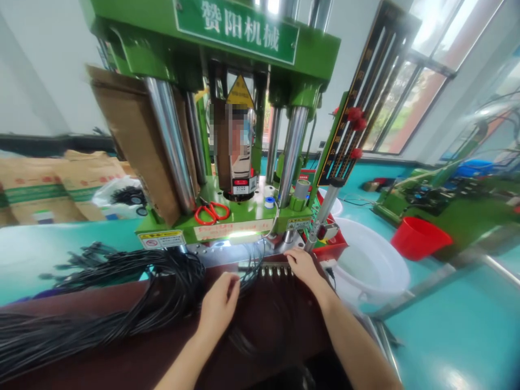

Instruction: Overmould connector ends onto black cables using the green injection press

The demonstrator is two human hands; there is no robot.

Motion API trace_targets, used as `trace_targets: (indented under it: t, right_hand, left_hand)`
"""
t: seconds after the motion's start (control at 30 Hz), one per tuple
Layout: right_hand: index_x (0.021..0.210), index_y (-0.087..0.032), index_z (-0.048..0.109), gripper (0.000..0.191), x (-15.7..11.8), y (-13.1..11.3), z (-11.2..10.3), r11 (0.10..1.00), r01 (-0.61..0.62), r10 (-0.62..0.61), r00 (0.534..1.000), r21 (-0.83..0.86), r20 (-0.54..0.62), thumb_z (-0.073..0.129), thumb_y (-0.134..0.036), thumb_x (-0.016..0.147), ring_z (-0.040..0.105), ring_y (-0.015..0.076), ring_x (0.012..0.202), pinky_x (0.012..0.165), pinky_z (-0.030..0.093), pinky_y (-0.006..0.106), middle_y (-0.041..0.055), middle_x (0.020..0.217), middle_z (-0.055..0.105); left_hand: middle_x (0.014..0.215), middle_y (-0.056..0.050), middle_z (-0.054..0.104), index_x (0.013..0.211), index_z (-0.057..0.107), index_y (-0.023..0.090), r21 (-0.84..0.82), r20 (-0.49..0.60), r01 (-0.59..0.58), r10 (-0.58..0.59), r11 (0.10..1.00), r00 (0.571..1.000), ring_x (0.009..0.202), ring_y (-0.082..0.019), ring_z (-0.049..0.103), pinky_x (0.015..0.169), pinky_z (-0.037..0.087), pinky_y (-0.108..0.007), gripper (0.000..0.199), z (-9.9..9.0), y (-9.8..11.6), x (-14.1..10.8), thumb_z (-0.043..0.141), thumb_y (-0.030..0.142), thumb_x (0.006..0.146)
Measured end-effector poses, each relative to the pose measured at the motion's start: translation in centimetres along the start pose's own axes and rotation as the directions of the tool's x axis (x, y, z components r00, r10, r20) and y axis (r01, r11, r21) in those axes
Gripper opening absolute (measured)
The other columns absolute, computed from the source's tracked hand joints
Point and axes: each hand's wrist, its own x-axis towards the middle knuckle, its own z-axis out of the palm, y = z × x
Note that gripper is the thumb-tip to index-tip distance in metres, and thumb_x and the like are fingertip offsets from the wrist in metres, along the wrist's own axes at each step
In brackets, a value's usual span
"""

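Note:
Near the front of the press, a narrow metal mold strip (276, 270) holds a row of several shiny fittings. Thin black cables (252, 271) loop over its left part. My left hand (219, 303) is closed beside these cables, its fingers curled; the fingertips and whatever they hold are hidden. At the strip's right end, my right hand (304, 266) has its thumb and fingers bent around the end of the strip. A thick bundle of black cables (162, 281) lies left of my left hand, across the dark red-brown table (280, 325).
The green press (219, 216) stands ahead, with metal columns and red-handled scissors (212, 213) on its base. A blue-and-white spool (269, 202) sits there too. To the right are a red bin (335, 244), a white tub (369, 260) and a red bucket (420, 238). Paper sacks (60, 184) stand left.

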Motion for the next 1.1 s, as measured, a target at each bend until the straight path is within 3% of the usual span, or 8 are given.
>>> trace_targets:
  t: [1.1]
  right_hand:
    - [0.083,-0.020,0.065,0.024,-0.23,-0.60,-0.41,0.999,0.000,0.001,0.999,-0.032,0.033,0.044,-0.012,0.079,0.057,0.0143,0.084,0.081,0.040,0.024,0.0018,0.084,0.066]
  left_hand:
    - [0.077,0.000,0.057,0.083,0.051,0.023,0.064,0.046,-0.055,0.052,0.996,0.998,0.065,-0.014,0.055,0.062,0.044,-0.025,0.015,-0.37,-0.22,-0.05,0.039,0.031,0.080]
